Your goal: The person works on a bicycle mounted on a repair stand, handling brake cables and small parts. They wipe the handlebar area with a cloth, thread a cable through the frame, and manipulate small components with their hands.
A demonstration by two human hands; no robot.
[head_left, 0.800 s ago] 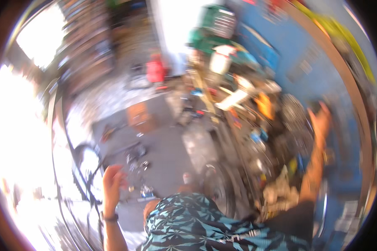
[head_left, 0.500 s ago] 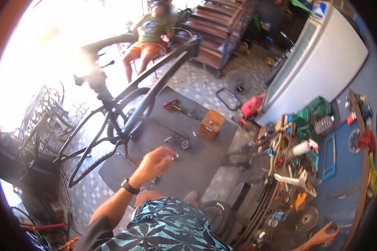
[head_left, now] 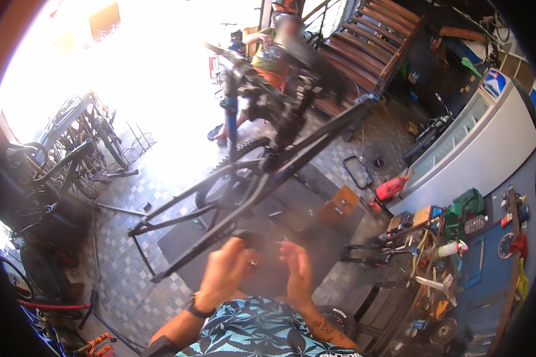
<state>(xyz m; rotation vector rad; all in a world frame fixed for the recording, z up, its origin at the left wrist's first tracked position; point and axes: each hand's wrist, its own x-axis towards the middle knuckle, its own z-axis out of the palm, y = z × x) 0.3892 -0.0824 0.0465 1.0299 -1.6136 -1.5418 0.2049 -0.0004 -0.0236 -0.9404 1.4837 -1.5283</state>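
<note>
Holding a blurred dark thing [head_left: 248, 238] at its fingertips, left hand [head_left: 223, 271] is nearer the frame [head_left: 270, 163], just beyond, long axis near-left to far-right; right hand [head_left: 298, 271] half-curled, can't tell if gripping.

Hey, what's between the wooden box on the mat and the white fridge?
In the head view, a red container is on the tiled floor between the wooden box and the white fridge.
</note>
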